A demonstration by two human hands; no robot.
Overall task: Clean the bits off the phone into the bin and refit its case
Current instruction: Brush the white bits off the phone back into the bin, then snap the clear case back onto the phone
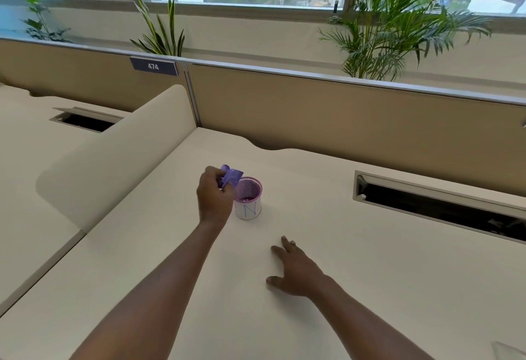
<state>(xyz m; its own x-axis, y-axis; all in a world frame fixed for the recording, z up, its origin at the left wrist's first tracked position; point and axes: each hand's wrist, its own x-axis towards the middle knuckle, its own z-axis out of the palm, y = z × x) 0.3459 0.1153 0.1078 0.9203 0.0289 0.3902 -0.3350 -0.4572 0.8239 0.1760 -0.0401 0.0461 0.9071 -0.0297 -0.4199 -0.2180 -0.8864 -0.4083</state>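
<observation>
A small pink mesh bin [248,198] with a white paper label stands on the cream desk [341,246]. My left hand [213,197] is closed on a crumpled purple cloth [231,176], held just over the bin's left rim. My right hand [296,268] rests flat on the desk nearer to me, fingers spread, holding nothing. No phone or case shows in the view.
A rounded cream divider [119,157] rises to the left of the bin. An open cable slot [438,206] lies in the desk at the right, another cable slot [85,120] on the neighbouring desk. A beige partition [341,109] and potted plants [398,24] stand behind.
</observation>
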